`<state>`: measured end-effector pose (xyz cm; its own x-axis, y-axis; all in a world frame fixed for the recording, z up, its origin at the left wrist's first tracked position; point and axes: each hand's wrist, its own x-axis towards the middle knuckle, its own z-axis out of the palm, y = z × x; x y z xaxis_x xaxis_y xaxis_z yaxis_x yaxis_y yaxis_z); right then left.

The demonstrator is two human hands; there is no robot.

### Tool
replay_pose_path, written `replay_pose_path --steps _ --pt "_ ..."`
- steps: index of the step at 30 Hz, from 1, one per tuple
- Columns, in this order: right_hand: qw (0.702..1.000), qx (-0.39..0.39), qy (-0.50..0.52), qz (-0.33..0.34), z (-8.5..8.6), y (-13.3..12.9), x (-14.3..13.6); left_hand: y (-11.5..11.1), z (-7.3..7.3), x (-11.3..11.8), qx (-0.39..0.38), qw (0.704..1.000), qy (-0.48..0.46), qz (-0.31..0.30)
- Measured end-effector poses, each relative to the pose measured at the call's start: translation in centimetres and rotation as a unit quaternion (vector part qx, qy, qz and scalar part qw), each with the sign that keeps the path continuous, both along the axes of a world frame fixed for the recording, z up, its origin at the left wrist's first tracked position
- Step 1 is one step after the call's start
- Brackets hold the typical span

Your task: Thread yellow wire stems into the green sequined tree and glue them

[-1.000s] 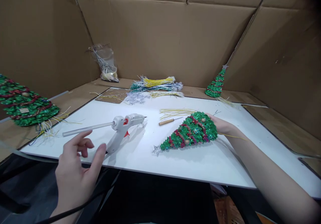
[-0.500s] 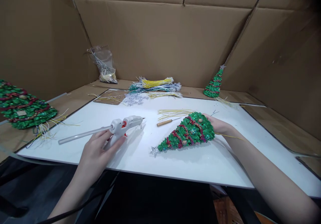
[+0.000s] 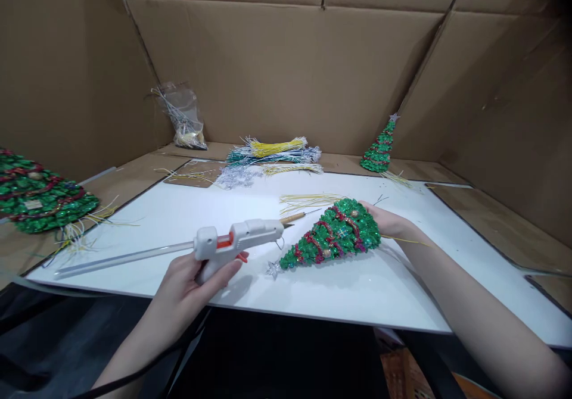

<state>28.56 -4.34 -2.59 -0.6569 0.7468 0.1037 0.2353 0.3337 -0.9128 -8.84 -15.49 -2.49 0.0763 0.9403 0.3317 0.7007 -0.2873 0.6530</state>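
Observation:
My left hand (image 3: 190,289) is closed round the grip of a white glue gun (image 3: 239,238) with a clear glue stick (image 3: 125,258) sticking out of its back. The gun's nozzle points right, near a small green Christmas tree (image 3: 337,232) with red garland. The tree lies on its side, its silver star (image 3: 273,269) towards the left. My right hand (image 3: 386,220) is behind the tree's base and holds it; most of its fingers are hidden. A thin yellow wire trails from the base across the right wrist. Behind the nozzle lies a wooden-handled awl (image 3: 295,217), partly covered by the gun.
Loose yellow wires (image 3: 308,199) lie behind the tree on the white board (image 3: 357,304). Wire bundles (image 3: 277,149) and clear beads or flakes (image 3: 239,177) are at the back, beside a plastic bag (image 3: 185,119). Other trees stand at left (image 3: 44,199) and back right (image 3: 379,147). Cardboard walls surround the board.
My left hand has raised the glue gun and brought it to the right, closer to the tree's tip. The tree and my right hand have stayed nearly still.

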Motion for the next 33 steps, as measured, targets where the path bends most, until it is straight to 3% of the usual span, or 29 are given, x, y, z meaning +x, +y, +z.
replay_pose_path --steps 4,13,19,25,33 --pt "1.000 0.000 -0.001 0.001 0.1 0.0 -0.1 -0.2 0.2 0.4 -0.039 0.995 -0.002 -0.088" --pt "1.000 0.003 0.010 0.006 0.1 0.0 -0.1 0.7 1.7 0.5 0.003 0.980 0.045 -0.196" --pt "1.000 -0.003 0.005 0.008 0.1 0.0 -0.1 1.4 2.3 -0.4 -0.012 0.968 0.066 -0.241" --pt "1.000 -0.008 0.017 0.013 0.1 0.0 -0.1 2.1 3.0 -0.6 -0.011 0.940 0.098 -0.327" --pt "1.000 -0.010 0.008 -0.003 0.4 -0.2 -0.3 2.6 4.0 -0.1 0.016 0.924 0.147 -0.352"
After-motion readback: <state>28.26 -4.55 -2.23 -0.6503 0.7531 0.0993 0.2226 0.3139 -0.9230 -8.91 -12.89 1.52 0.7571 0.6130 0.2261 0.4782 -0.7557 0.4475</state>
